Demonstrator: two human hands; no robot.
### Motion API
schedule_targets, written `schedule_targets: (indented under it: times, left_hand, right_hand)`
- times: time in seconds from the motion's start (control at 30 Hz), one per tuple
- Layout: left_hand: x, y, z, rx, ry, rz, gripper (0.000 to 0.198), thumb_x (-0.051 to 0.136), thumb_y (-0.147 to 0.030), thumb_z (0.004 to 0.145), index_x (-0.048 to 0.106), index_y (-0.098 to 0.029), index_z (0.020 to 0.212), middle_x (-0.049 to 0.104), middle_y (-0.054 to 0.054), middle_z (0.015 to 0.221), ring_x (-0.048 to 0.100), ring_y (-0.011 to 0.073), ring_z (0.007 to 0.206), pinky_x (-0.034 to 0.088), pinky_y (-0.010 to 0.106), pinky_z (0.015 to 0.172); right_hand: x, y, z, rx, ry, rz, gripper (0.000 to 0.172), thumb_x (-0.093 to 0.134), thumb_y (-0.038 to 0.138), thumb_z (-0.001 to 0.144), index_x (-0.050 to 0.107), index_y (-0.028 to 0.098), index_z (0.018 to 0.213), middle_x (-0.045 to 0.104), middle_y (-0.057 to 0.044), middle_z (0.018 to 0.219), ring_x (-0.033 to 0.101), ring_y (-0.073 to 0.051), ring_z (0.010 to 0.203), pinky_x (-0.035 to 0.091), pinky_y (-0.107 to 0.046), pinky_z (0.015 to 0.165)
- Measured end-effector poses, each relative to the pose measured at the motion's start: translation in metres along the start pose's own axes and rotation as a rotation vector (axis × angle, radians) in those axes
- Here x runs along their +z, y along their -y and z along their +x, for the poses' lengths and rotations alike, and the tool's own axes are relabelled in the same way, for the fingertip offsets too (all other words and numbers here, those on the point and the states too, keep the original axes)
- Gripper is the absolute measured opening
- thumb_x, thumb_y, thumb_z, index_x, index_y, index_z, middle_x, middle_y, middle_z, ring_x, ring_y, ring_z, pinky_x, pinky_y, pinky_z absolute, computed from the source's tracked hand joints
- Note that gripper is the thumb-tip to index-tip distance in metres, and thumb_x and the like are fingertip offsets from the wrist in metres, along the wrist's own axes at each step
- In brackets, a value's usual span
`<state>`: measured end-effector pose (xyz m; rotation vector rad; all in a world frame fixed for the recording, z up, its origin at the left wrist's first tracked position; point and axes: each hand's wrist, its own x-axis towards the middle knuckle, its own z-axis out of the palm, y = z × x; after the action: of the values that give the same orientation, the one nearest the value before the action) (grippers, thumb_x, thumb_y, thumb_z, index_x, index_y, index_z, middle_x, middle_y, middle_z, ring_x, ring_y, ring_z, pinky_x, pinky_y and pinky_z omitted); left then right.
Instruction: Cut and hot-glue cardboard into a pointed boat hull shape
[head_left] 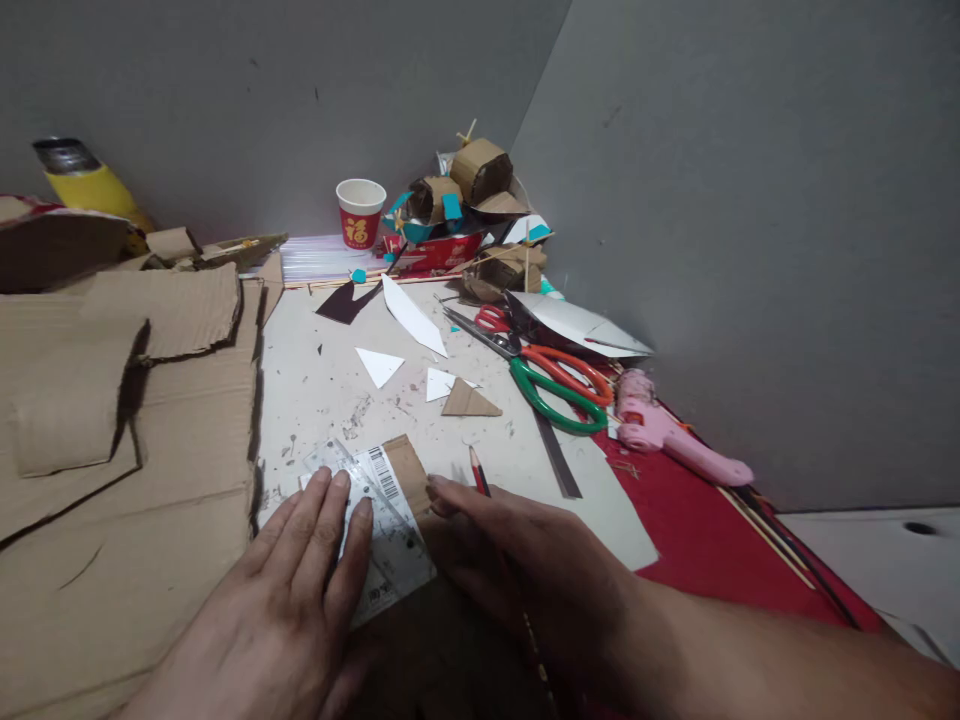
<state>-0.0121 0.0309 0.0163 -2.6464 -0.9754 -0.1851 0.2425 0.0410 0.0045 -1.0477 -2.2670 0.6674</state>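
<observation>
My left hand (300, 560) lies with its fingers stretched over a clear plastic ruler (375, 560) with dark marks. A white barcode label (381, 472) shows beside the fingers. Beneath lies a small piece of brown cardboard (405, 468), mostly covered. My right hand (517, 540) is closed around a red and black pencil (479, 474), its sharpened tip pointing away from me. The tips of the right thumb and finger are at the cardboard's right edge; whether they pinch it I cannot tell. White paper scraps (380, 367) and a cardboard triangle (470, 399) lie beyond.
Large cardboard sheets (187, 430) cover the left side. Scissors (555, 385) with green and orange handles and a pink glue gun (671, 435) lie to the right. A red paper cup (361, 215) and cardboard models (480, 172) stand at the back, near grey walls (712, 230).
</observation>
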Motion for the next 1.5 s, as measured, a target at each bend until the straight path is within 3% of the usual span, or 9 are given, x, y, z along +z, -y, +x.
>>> schedule_targets:
  times: [0.27, 0.9, 1.27, 1.5]
  left_hand:
    - [-0.0013, -0.0009, -0.001, 0.028, 0.025, -0.008, 0.067, 0.062, -0.042, 0.074, 0.054, -0.012, 0.133, 0.055, 0.026, 0.135, 0.055, 0.0406, 0.122, 0.056, 0.047, 0.086]
    - [0.0007, 0.0002, -0.0014, 0.0, 0.038, -0.065, 0.066, 0.058, -0.04, 0.078, 0.05, -0.012, 0.137, 0.049, 0.024, 0.143, 0.047, 0.0395, 0.13, 0.049, 0.05, 0.095]
    - [-0.0061, 0.0049, 0.0065, 0.047, 0.051, -0.018, 0.069, 0.065, -0.042, 0.068, 0.059, -0.011, 0.129, 0.059, 0.026, 0.13, 0.06, 0.0393, 0.116, 0.058, 0.046, 0.083]
    - [-0.0042, 0.0086, 0.0024, 0.068, 0.063, -0.023, 0.067, 0.064, -0.046, 0.075, 0.056, -0.012, 0.132, 0.058, 0.027, 0.131, 0.057, 0.0401, 0.119, 0.056, 0.047, 0.087]
  right_hand:
    - [-0.0016, 0.0003, -0.0005, 0.031, 0.026, -0.012, 0.057, 0.055, 0.013, 0.089, 0.036, 0.024, 0.142, 0.068, -0.007, 0.12, 0.066, -0.019, 0.106, 0.058, -0.03, 0.086]
    - [-0.0018, 0.0002, -0.0022, 0.019, 0.024, -0.008, 0.06, 0.056, 0.014, 0.089, 0.033, 0.027, 0.143, 0.066, -0.007, 0.121, 0.065, -0.019, 0.107, 0.056, -0.03, 0.088]
    - [0.0012, -0.0008, 0.002, 0.058, 0.03, 0.028, 0.055, 0.054, 0.013, 0.089, 0.039, 0.028, 0.139, 0.068, -0.005, 0.121, 0.067, -0.02, 0.105, 0.058, -0.03, 0.085]
    - [0.0025, -0.0014, 0.0032, 0.047, 0.001, 0.109, 0.056, 0.056, 0.008, 0.087, 0.044, 0.028, 0.137, 0.069, -0.003, 0.12, 0.069, -0.017, 0.103, 0.059, -0.027, 0.085]
